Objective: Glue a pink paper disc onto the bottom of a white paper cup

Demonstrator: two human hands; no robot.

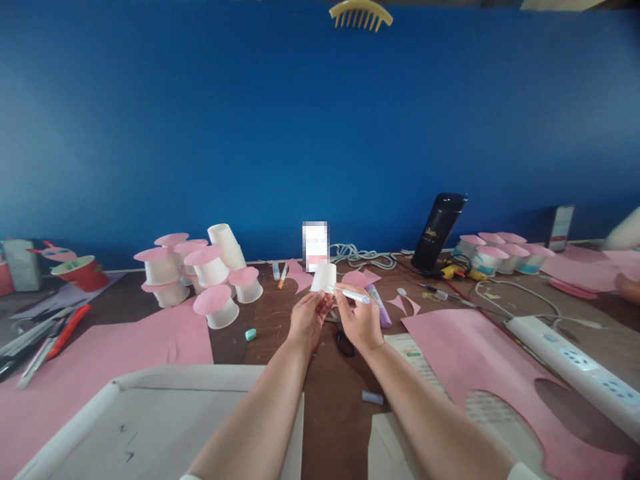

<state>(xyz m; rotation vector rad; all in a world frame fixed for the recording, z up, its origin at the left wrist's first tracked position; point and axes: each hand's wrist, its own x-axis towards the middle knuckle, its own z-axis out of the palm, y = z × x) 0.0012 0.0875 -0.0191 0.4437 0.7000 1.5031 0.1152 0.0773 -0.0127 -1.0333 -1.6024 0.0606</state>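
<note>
A white paper cup (326,275) is held at its lower edge by my left hand (306,320), whose fingers are closed on it. My right hand (361,323) grips a white marker (354,294), its tip end at the side of the cup. Whether the tip touches the cup is too small to tell. Below the hands, black-handled scissors (345,343) lie on the brown table, partly hidden. A grey cap (373,398) rests near my right forearm. A purple packet (380,308) is just behind my right hand.
Paper cups topped with pink discs (213,299) stand at left, several more (489,259) at right. Pink sheets (480,347) cover both sides. A black flask (440,230), white power strip (575,367), cables, phone (315,247) and red cutter (70,330) surround the work area.
</note>
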